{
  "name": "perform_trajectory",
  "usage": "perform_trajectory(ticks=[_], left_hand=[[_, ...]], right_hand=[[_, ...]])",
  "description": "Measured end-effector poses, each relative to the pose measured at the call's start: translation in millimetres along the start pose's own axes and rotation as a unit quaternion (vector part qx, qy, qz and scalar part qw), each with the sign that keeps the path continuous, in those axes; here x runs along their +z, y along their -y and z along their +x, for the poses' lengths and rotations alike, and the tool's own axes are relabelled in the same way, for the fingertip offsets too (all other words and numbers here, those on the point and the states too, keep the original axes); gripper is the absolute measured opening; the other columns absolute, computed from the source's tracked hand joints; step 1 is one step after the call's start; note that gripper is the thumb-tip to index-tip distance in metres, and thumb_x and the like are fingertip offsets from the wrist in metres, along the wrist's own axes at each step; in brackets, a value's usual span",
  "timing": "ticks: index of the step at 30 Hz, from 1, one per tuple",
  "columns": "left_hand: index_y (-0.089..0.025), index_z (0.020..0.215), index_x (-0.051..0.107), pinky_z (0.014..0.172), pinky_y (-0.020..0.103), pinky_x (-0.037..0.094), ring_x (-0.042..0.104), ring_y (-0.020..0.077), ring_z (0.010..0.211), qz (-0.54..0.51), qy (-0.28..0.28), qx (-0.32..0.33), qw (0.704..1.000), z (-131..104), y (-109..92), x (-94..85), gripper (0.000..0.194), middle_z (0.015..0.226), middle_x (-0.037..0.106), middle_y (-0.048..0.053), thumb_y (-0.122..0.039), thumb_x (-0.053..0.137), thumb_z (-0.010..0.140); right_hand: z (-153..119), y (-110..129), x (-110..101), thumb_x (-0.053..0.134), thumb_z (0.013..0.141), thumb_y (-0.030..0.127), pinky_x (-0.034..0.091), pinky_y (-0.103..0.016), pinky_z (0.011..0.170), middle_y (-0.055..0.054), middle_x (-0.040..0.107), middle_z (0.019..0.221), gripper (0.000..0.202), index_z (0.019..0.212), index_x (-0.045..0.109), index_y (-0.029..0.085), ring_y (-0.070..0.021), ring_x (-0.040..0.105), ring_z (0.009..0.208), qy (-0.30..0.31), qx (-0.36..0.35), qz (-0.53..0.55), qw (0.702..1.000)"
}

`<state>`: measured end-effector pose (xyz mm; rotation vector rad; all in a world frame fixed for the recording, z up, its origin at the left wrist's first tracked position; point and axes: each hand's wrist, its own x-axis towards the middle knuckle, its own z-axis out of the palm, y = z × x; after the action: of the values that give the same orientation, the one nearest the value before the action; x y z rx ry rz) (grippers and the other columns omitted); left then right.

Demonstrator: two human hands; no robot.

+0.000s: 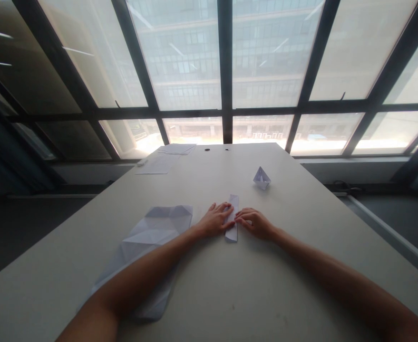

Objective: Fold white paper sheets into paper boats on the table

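Note:
A narrow folded strip of white paper [232, 232] lies lengthwise on the table between my hands. My left hand [214, 221] rests on the strip with fingers stretched out, pressing it from the left. At the strip's right edge is my right hand [255, 223], its fingers bent and closed with the tips at the paper. The hands cover the middle of the strip. Beyond my right hand stands a folded paper boat [262, 178]. Under and beside my left forearm lies a large creased sheet of white paper [148, 242], partly hidden by that arm.
The white table [266, 294] stretches away toward a wall of dark-framed windows [226, 71]. Flat white sheets [155, 164] lie at the far left, beside a small pale item [142, 162]. Two small round holes [207, 149] sit near the far edge.

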<state>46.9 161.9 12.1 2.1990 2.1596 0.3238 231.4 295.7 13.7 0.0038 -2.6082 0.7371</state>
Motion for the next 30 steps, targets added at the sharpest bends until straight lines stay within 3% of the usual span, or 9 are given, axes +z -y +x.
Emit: perform_trajectory(ticks=[4,9,14,18,20,25,30], left_hand=[[-0.031,0.15,0.03,0.117,0.051,0.011,0.023,0.0263,0.145,-0.034,0.026,0.042,0.998,0.7,0.7,-2.2,0.061,0.155,0.032,0.006,-0.051,0.046,0.095],[-0.034,0.147,0.038,0.117,0.052,0.014,0.025,0.0257,0.144,-0.064,0.012,0.052,0.997,3.0,5.0,1.8,0.053,0.153,0.037,0.003,-0.043,0.049,0.096],[-0.03,0.127,0.063,0.116,0.044,0.026,0.038,0.0236,0.138,-0.131,-0.03,0.023,0.991,10.8,15.9,6.7,0.035,0.143,0.05,0.003,-0.039,0.047,0.097],[-0.023,0.11,0.073,0.112,0.038,0.035,0.045,0.0224,0.133,-0.242,-0.048,0.015,0.969,13.5,20.5,1.9,0.042,0.134,0.059,0.005,-0.043,0.038,0.1],[-0.022,0.107,0.075,0.11,0.037,0.037,0.049,0.0228,0.129,-0.276,-0.058,0.003,0.959,12.7,20.1,0.4,0.04,0.134,0.059,0.006,-0.046,0.044,0.097],[-0.022,0.097,0.077,0.106,0.036,0.041,0.058,0.0236,0.116,-0.242,-0.124,-0.006,0.962,10.8,17.0,7.0,0.02,0.124,0.063,0.009,-0.033,0.069,0.082],[-0.024,0.095,0.075,0.104,0.036,0.041,0.058,0.0233,0.114,-0.203,-0.134,0.006,0.97,10.7,16.1,11.4,0.016,0.121,0.064,0.008,-0.024,0.07,0.08]], right_hand=[[0.7,-8.1,0.7,0.038,0.099,0.038,0.04,-0.037,0.106,-0.006,0.068,0.121,0.038,0.115,0.07,0.025,-0.0197,0.057,0.12,-0.037,0.023,-0.022,0.999],[1.9,-12.7,0.7,0.036,0.1,0.034,0.035,-0.036,0.109,-0.005,0.064,0.129,0.039,0.125,0.065,0.024,-0.0186,0.053,0.125,-0.001,0.032,-0.092,0.995],[1.0,-7.6,-3.1,0.037,0.1,0.034,0.034,-0.037,0.106,-0.006,0.067,0.122,0.037,0.111,0.071,0.024,-0.0219,0.058,0.114,0.006,0.066,-0.185,0.98],[0.5,-3.4,-7.4,0.039,0.099,0.035,0.037,-0.035,0.099,-0.008,0.069,0.112,0.037,0.101,0.074,0.022,-0.0231,0.058,0.105,0.013,0.094,-0.228,0.969],[0.4,-4.7,-8.4,0.042,0.099,0.034,0.039,-0.034,0.093,-0.009,0.069,0.104,0.035,0.095,0.074,0.022,-0.0229,0.057,0.1,0.011,0.108,-0.242,0.964],[-0.4,-14.4,-6.8,0.05,0.096,0.035,0.04,-0.03,0.08,-0.007,0.064,0.087,0.032,0.076,0.07,0.021,-0.0206,0.056,0.088,-0.016,0.13,-0.253,0.958],[-2.2,-24.9,-2.9,0.061,0.09,0.035,0.04,-0.03,0.084,-0.006,0.064,0.097,0.016,0.089,0.068,0.02,-0.021,0.054,0.096,-0.065,0.147,-0.216,0.963]])
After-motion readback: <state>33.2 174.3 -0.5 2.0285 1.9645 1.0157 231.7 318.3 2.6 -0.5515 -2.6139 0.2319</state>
